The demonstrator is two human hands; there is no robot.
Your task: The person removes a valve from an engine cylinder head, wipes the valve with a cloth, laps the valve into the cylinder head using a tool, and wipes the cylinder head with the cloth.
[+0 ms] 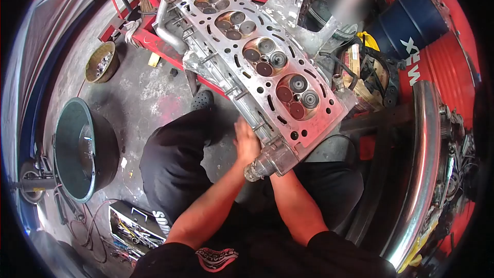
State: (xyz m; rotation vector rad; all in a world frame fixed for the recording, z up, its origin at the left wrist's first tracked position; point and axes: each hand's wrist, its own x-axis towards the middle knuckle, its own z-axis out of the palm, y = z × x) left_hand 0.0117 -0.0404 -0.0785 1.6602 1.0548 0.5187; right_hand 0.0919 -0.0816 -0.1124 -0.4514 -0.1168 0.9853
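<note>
A large metal cylinder head (231,49) slants across the middle, its flat face with several round combustion chambers and valves turned toward me. A pipe-like outlet fitting (262,167) juts from its near left corner. My left hand (248,143) is against the near left side of the cylinder head, with its fingers partly hidden by the edge; it appears to hold the part from below. My right forearm (293,203) runs up beneath the near end, and the cylinder head hides my right hand completely.
On the left floor stand a dark tub (62,149), a small bowl of metal bits (110,54) and a toolbox (146,213). Red stand legs (146,38) rise behind. At right are a shiny metal tube (419,170), a blue drum (406,23) and cluttered parts.
</note>
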